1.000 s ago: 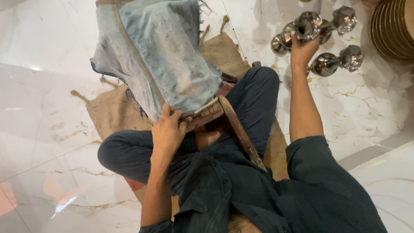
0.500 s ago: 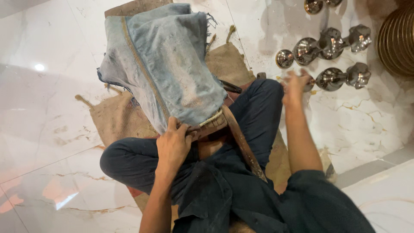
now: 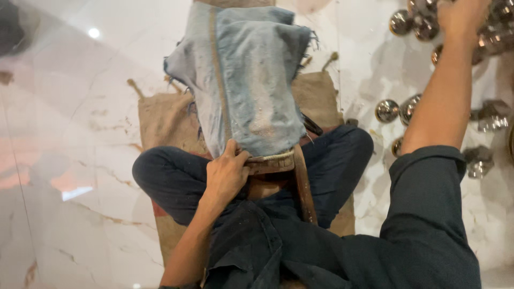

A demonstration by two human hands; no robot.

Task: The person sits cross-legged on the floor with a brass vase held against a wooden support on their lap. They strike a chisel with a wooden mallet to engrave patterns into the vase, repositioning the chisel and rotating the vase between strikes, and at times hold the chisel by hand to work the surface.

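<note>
Left hand (image 3: 227,174) grips the cloth-draped wooden stand (image 3: 276,163); right hand (image 3: 460,16), cut off at frame top among shiny metal pieces (image 3: 399,109), grip apparently undeterminable.

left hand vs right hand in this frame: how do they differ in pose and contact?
The left hand sits low at the lap, fingers curled on the lower edge of the denim cloth; the right hand is stretched far out, up over the shiny metal pieces on the floor. The left shows whole; the right is cut by the frame edge. Both are bare.
</note>
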